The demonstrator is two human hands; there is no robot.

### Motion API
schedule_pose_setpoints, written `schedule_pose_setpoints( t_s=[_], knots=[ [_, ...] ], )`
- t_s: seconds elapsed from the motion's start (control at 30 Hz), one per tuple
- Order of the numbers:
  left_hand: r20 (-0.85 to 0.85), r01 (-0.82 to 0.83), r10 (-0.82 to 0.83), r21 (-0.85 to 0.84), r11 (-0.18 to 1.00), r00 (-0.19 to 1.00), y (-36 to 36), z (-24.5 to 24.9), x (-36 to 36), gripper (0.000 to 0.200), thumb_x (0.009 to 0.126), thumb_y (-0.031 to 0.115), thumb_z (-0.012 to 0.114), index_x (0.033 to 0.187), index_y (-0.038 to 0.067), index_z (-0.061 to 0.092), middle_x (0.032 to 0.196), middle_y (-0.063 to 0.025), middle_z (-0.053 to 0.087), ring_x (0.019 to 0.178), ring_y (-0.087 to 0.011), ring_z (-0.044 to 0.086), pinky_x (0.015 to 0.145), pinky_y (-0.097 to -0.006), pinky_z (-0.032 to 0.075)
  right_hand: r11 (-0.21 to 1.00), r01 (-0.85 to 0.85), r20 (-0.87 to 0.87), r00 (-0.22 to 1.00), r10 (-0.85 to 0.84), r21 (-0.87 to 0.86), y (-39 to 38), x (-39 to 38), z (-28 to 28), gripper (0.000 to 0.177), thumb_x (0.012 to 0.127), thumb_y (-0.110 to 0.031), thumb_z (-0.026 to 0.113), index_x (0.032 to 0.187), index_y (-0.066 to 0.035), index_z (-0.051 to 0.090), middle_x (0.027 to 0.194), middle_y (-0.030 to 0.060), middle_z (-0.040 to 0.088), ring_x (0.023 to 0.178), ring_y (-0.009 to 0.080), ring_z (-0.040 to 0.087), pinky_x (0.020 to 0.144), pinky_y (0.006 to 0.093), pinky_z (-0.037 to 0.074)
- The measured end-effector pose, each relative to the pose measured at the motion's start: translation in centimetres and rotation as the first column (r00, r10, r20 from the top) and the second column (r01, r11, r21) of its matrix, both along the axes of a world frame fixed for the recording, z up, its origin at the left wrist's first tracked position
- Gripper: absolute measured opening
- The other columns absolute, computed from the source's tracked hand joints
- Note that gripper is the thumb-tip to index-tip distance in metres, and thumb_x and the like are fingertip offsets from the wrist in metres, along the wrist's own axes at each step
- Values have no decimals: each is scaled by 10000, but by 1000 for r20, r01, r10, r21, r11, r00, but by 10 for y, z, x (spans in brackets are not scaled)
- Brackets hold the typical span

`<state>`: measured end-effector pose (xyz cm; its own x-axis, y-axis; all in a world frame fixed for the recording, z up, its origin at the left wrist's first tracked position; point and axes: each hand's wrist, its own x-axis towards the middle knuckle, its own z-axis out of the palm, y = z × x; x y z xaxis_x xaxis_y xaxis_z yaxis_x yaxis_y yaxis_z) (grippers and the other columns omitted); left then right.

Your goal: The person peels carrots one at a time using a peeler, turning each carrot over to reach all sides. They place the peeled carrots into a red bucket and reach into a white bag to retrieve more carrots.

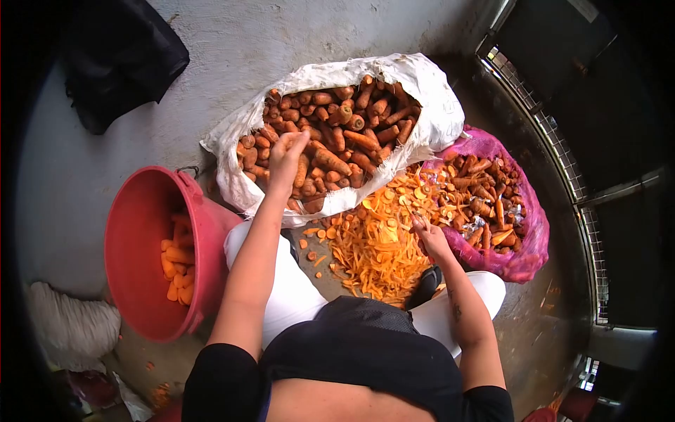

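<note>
My left hand [287, 156] is over the near left part of a large white sack [439, 105] full of unpeeled carrots [330, 158]. Its fingers are stretched out at the carrots, and I see nothing held in them. Lower and to the right, my right hand [430, 235] is closed, with the fingers wrapped round something thin that I cannot make out. It hovers above a heap of orange carrot peelings [380, 253] on the floor between my legs. Cut carrot slices lie among the peelings.
A pink bucket [126, 211] with peeled carrots [179, 271] stands tilted at my left. To the right, a pink mesh sack [538, 232] holds carrots and scraps. Black cloth [126, 63] hangs on the wall; a white bundle [74, 323] lies lower left. A metal grating [555, 141] runs along the right.
</note>
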<state>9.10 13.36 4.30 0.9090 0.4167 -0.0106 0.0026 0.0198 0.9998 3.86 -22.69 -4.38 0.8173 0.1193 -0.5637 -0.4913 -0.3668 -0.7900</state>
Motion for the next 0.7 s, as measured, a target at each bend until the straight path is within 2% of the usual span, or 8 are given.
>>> schedule_pose_setpoints(
  t_s=[0.23,0.27,0.37,0.5,0.53,0.57,0.6,0.7],
  knots=[
    [-199,146,-174,-151,978,964,-13,-56,31,184,877,206,626,948,37,629,949,-12,600,933,-88,522,852,-244,388,992,-55,-75,996,47,-111,-6,5,-17,447,909,-457,574,847,-24,666,530,-9,435,462,89,416,449,271,337],
    [-254,218,-215,-18,976,943,-8,-68,39,413,843,192,656,1222,68,547,1120,-111,607,1150,-188,494,935,-342,399,989,-81,-74,995,72,-127,-5,7,-18,446,908,-448,578,856,-13,660,561,0,460,507,92,432,488,274,364],
    [-204,222,-108,699,680,973,-22,-83,44,837,790,238,704,1483,199,236,1451,-244,334,1384,-330,276,1017,-509,356,988,-104,24,994,107,-114,-3,12,-25,440,905,-438,586,866,-5,655,595,11,493,555,97,443,527,277,384],
    [-635,519,-78,547,657,768,-16,-107,53,1106,732,326,750,1507,292,-38,1539,-157,-211,1434,-388,-53,1114,-605,40,976,-143,-15,990,142,-166,-3,21,-24,428,905,-415,591,880,8,651,634,31,527,586,103,452,556,287,395],
    [-625,458,-59,500,735,778,-10,-126,56,1082,732,356,747,1513,268,3,1552,-169,-148,1436,-386,-52,1129,-566,19,981,-140,-16,990,139,-133,-4,21,-30,425,907,-414,585,896,6,648,649,41,540,602,114,470,579,296,411],
    [-700,477,111,584,656,705,-3,-145,60,994,738,372,738,1510,220,130,1555,-168,-128,1437,-383,-9,1129,-517,163,981,-139,-15,990,138,-139,-6,19,-34,428,907,-416,582,900,6,646,650,50,541,608,121,476,587,298,415],
    [-600,374,171,670,641,782,6,-176,59,816,759,351,714,1447,146,327,1543,-194,139,1395,-356,229,1075,-476,298,980,-137,-10,991,137,-145,-8,19,-37,430,907,-419,579,905,6,643,651,58,541,613,128,482,596,300,420],
    [-761,402,75,420,814,644,26,-235,72,620,783,295,671,1332,85,474,1342,-195,488,1217,-322,489,969,-435,416,970,-150,1,988,153,-193,-12,20,-40,433,908,-427,569,928,0,642,660,92,551,628,159,506,626,310,434]
  ],
)
